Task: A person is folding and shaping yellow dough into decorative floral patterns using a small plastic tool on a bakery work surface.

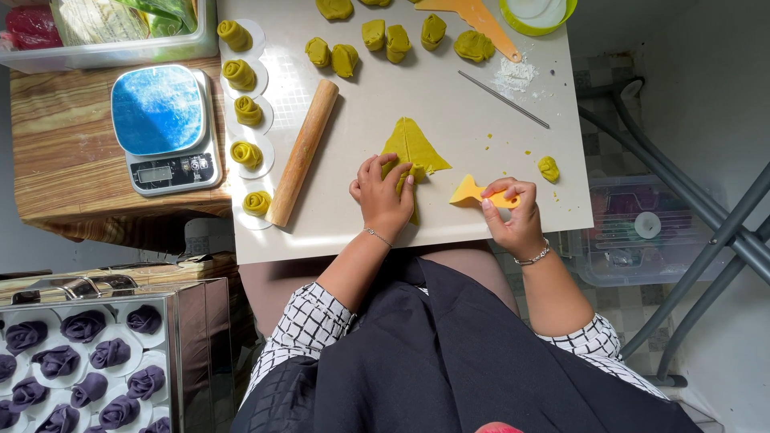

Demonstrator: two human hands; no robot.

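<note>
- My left hand [382,192] presses curled fingers onto the flattened yellow-green dough [411,150] near the worktop's [449,96] front edge.
- My right hand [513,216] pinches a yellow scraper [479,192] just beside it.

Pale square table top [449,104] lit by bright, even daylight. Beside it, a lower wooden surface [68,168] with striped grain. Underneath, a tiled floor [597,120] in muted checks, grey metal legs [706,232] crossing over it. At lower left, a steel-framed glass cabinet [188,353]. Plain light wall [714,72] at the far side.
</note>
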